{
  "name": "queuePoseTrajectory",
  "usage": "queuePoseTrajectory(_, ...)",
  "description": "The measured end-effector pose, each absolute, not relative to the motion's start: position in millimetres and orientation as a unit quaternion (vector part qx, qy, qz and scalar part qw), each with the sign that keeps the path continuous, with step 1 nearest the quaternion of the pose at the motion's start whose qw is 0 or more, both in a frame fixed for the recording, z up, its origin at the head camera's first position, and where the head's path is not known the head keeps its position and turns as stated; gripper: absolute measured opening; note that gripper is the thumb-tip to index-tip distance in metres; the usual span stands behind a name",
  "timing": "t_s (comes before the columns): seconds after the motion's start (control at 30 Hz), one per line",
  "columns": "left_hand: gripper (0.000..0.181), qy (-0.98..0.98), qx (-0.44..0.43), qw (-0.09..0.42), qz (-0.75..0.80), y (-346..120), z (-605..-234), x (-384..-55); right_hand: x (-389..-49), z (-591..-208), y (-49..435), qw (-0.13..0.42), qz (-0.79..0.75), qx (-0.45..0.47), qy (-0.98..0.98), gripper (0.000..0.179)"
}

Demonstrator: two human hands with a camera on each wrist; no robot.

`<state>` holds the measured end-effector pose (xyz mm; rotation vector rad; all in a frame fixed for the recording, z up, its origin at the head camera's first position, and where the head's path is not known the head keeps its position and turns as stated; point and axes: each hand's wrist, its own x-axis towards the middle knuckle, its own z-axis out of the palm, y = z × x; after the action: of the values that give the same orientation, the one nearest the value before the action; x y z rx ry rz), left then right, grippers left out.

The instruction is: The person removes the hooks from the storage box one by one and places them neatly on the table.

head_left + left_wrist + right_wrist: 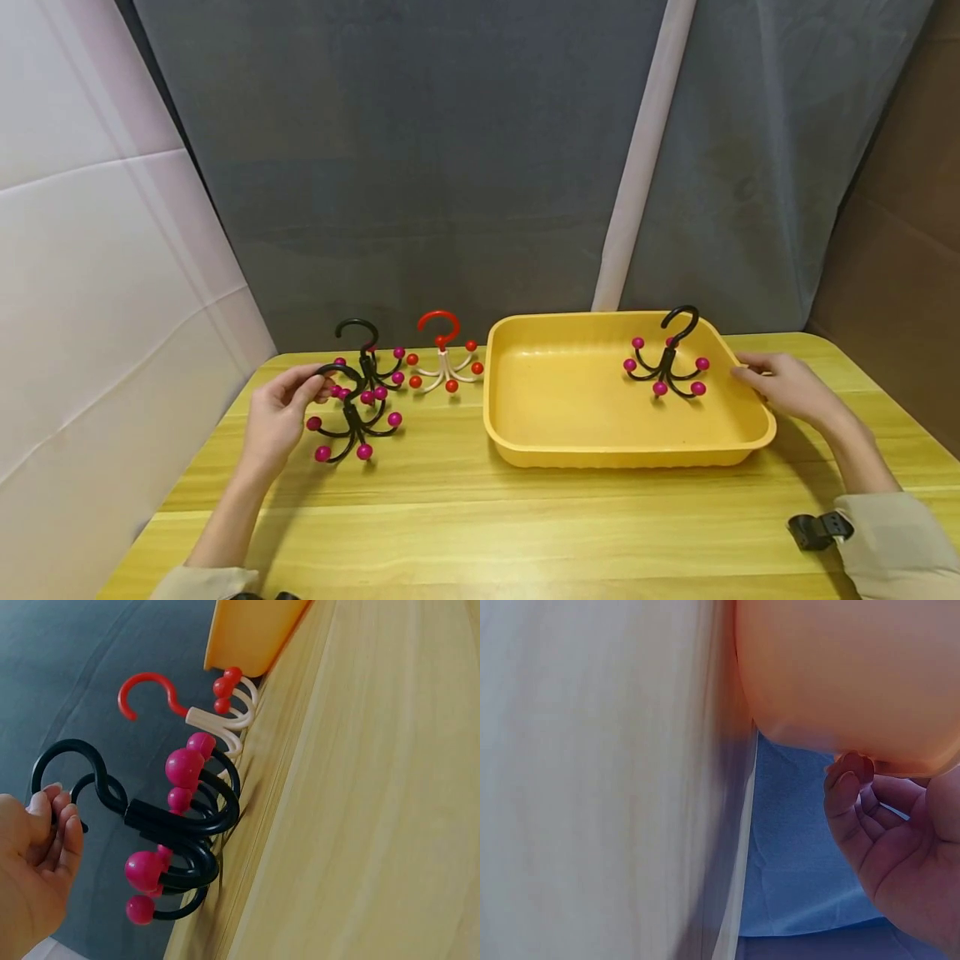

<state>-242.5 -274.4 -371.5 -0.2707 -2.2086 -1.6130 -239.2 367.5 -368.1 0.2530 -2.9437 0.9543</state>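
Between thumb and fingers my left hand (276, 418) pinches the hook end of a black octopus-style hook hanger (352, 413), whose curved arms end in magenta balls. In the left wrist view, this hanger (142, 814) stands with its arms close over the table. Right behind it, partly covered, is a second black hanger (367, 365) of the same kind. My right hand (791, 387) holds the right rim of a yellow plastic tray (555, 392), fingers curled at the edge in the right wrist view. Inside the tray stands another black hanger (667, 358) with magenta balls.
A white hanger (443, 363) with a red hook and red balls stands between the black pair and the tray's left wall. Grey cloth (420, 167) hangs behind the wooden table (420, 533). A white panel (97, 275) rises on the left, a brown one (900, 250) on the right.
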Motion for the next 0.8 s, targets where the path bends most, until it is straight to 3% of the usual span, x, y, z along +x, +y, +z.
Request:
queuePoseTrajectory(0.6, 0.016, -0.732, -0.168, 0.152, -0.643, -291, -373, -243, -239, -366, 368, 0.011, 0.309, 0.077, -0.948, 0.049)
queuePoseTrajectory(0.8, 0.027, -0.734, -0.169, 0.136, -0.643, -294, -372, -244, -238, -366, 367, 0.011, 0.311, 0.078, -0.947, 0.049)
